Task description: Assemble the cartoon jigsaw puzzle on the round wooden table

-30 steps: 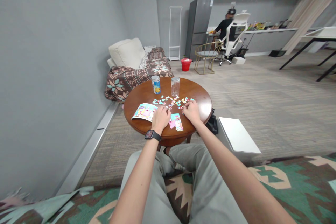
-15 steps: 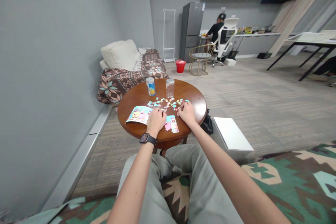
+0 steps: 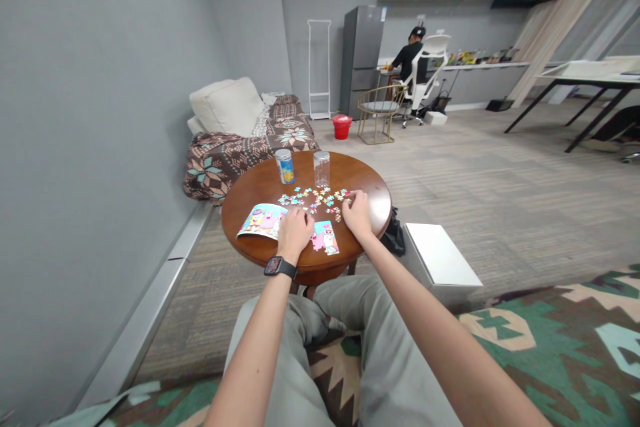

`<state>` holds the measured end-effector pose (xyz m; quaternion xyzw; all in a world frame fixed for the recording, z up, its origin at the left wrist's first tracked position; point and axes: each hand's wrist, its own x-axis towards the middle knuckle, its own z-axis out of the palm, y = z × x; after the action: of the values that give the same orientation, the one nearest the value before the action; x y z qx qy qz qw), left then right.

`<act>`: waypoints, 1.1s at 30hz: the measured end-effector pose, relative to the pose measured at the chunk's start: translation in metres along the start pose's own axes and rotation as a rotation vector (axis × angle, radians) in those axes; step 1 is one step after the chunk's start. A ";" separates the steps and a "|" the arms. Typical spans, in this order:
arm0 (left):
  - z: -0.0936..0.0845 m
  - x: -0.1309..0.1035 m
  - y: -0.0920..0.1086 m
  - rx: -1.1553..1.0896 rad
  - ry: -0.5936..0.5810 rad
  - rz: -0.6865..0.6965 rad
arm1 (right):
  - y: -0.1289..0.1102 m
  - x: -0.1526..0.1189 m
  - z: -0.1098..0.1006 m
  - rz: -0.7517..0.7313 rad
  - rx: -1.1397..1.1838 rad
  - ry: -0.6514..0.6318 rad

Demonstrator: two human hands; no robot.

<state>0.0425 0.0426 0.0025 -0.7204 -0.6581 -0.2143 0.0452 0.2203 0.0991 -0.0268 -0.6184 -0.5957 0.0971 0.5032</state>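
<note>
On the round wooden table (image 3: 250,190), my left hand (image 3: 296,232) rests between the picture sheet (image 3: 261,221) and a small joined section of jigsaw puzzle (image 3: 327,236). Its fingers curl downward, and whatever lies under them is hidden. My right hand (image 3: 357,215) is at the right edge of the loose puzzle pieces (image 3: 329,200), thumb and forefinger closed together on what looks like one small piece. Behind the pieces stand a clear jar with a silver lid (image 3: 322,173) and a jar with a blue and yellow label (image 3: 285,168).
A white box (image 3: 443,255) stands on the floor right of the table, beside a black bag (image 3: 395,235). Beyond are a patterned couch (image 3: 215,163), a red bucket (image 3: 342,127) and a gold-framed chair (image 3: 380,108). A person (image 3: 411,60) sits at the far counter.
My right hand has shifted slightly, its thumb and forefinger now raised a little at the pieces' edge. My left hand stays nearly in place. The view has moved slightly.
</note>
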 end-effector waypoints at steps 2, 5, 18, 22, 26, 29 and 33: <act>0.001 0.000 -0.001 0.016 0.013 -0.028 | 0.003 0.004 -0.003 0.142 0.062 0.122; 0.002 0.001 -0.001 0.040 0.021 -0.068 | 0.009 0.008 -0.006 0.311 0.160 0.262; 0.000 0.002 0.000 0.052 0.004 -0.036 | 0.026 0.012 0.000 0.358 0.176 0.228; -0.001 0.002 0.000 0.037 0.003 -0.009 | 0.031 0.023 0.000 0.332 0.103 0.101; -0.002 0.001 0.000 0.008 0.005 0.002 | 0.036 0.047 -0.007 0.258 0.004 -0.083; -0.001 0.001 -0.001 -0.018 0.020 0.017 | 0.039 0.062 -0.011 0.171 -0.087 -0.201; 0.001 0.000 -0.003 -0.050 0.038 0.059 | 0.037 0.072 -0.006 0.050 -0.206 -0.286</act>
<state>0.0401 0.0435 0.0016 -0.7362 -0.6301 -0.2426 0.0459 0.2676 0.1644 -0.0172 -0.6613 -0.6525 0.1352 0.3445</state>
